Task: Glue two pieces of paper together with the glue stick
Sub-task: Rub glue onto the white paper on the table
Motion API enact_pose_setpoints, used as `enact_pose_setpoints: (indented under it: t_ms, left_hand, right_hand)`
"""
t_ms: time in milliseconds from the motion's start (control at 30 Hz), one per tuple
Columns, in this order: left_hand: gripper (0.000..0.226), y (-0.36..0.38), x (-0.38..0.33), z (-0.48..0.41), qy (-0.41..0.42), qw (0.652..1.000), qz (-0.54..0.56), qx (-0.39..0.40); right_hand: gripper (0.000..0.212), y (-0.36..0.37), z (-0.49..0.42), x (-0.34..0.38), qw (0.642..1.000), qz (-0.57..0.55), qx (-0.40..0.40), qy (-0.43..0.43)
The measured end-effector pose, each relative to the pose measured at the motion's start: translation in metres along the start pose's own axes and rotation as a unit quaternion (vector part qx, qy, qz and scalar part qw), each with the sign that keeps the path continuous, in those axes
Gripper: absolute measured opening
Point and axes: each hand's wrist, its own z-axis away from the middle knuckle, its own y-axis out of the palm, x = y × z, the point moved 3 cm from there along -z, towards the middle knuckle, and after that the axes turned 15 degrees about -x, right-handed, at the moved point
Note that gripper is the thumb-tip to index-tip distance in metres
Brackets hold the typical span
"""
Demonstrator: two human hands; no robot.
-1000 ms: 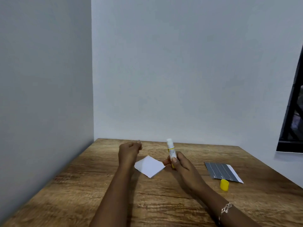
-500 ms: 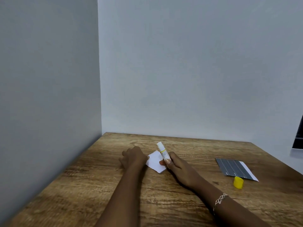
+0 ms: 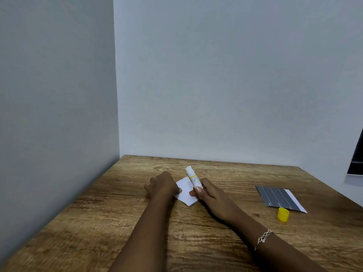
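A small white paper (image 3: 185, 190) lies on the wooden table (image 3: 196, 232) between my hands. My left hand (image 3: 163, 186) rests on the paper's left edge, its fingers curled down and its thumb on the sheet. My right hand (image 3: 211, 195) grips an uncapped white glue stick (image 3: 192, 177) with a yellow band, tilted up and to the left above the paper. A second paper (image 3: 280, 198), dark grey with pale lines and a white edge, lies flat at the right. The yellow cap (image 3: 283, 214) stands just in front of it.
Grey walls close the table at the left and the back. A dark window frame (image 3: 356, 158) shows at the far right edge. A bracelet (image 3: 264, 236) circles my right wrist.
My left hand came down from the far side of the paper onto its left edge. The glue stick tilted from upright to leaning left, and lowered toward the paper. The view shifted.
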Motion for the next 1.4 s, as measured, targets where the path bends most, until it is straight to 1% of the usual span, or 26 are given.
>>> enact_pose_setpoints:
  t_ms: [133,200,300,367,467,533,633,733,833,933,1000,1033,1067,1100,1167,1233,1300,1400]
  left_hand:
    - [0.047,-0.001,0.001,0.001,-0.008,0.999,0.029,0.015]
    - [0.043,-0.003,0.000,0.002,-0.011,0.996,0.081,0.020]
    - [0.040,-0.008,-0.005,0.006,-0.020,0.986,0.159,0.038]
    - [0.034,-0.013,-0.008,0.010,-0.026,0.974,0.213,0.066]
    - [0.009,-0.020,-0.015,0.018,-0.040,0.937,0.312,0.155]
    - [0.013,-0.026,-0.022,0.029,-0.022,0.920,0.336,0.201]
    - [0.015,-0.028,-0.033,0.045,0.032,0.922,0.313,0.227]
    - [0.021,-0.018,-0.040,0.054,0.082,0.932,0.271,0.226]
    - [0.015,-0.013,-0.043,0.058,0.147,0.946,0.212,0.194]
    - [0.024,-0.008,-0.044,0.059,0.183,0.954,0.160,0.178]
    - [0.025,-0.013,-0.051,0.063,0.254,0.960,0.056,0.107]
    - [0.024,-0.017,-0.058,0.070,0.299,0.952,0.002,0.063]
    - [0.023,-0.020,-0.067,0.078,0.338,0.940,-0.023,0.032]
    - [0.023,-0.022,-0.075,0.090,0.372,0.928,-0.031,0.023]
    - [0.025,-0.016,-0.091,0.119,0.429,0.901,-0.049,0.031]
    - [0.032,-0.004,-0.096,0.141,0.441,0.892,-0.081,0.052]
    - [0.038,0.004,-0.095,0.151,0.411,0.903,-0.101,0.077]
    - [0.038,0.003,-0.094,0.153,0.386,0.911,-0.090,0.109]
  right_hand:
    - [0.021,-0.002,0.002,-0.001,1.000,-0.021,-0.004,0.022]
    - [0.023,-0.003,0.003,-0.002,0.998,-0.049,-0.010,0.041]
    - [0.022,-0.009,0.004,-0.002,0.988,-0.129,-0.037,0.078]
    - [0.019,-0.021,0.005,0.000,0.970,-0.215,-0.063,0.097]
    - [0.014,-0.047,0.007,0.002,0.934,-0.319,-0.113,0.117]
    - [0.017,-0.065,0.011,-0.001,0.914,-0.351,-0.157,0.129]
    - [0.020,-0.089,0.018,-0.008,0.897,-0.357,-0.220,0.142]
    - [0.018,-0.102,0.023,-0.013,0.877,-0.382,-0.250,0.149]
    - [0.018,-0.103,0.023,-0.017,0.861,-0.404,-0.267,0.153]
    - [0.020,-0.098,0.022,-0.020,0.863,-0.394,-0.282,0.143]
    - [0.016,-0.095,0.020,-0.022,0.864,-0.390,-0.286,0.139]
    - [0.014,-0.094,0.019,-0.023,0.864,-0.390,-0.287,0.139]
    - [0.012,-0.091,0.017,-0.025,0.864,-0.391,-0.284,0.139]
    - [0.012,-0.089,0.014,-0.026,0.866,-0.392,-0.277,0.138]
    - [0.011,-0.086,0.009,-0.026,0.877,-0.381,-0.260,0.133]
    - [0.009,-0.079,0.002,-0.025,0.895,-0.355,-0.238,0.128]
    - [0.007,-0.072,-0.007,-0.023,0.908,-0.337,-0.211,0.130]
    - [0.013,-0.057,-0.020,-0.019,0.926,-0.324,-0.138,0.133]
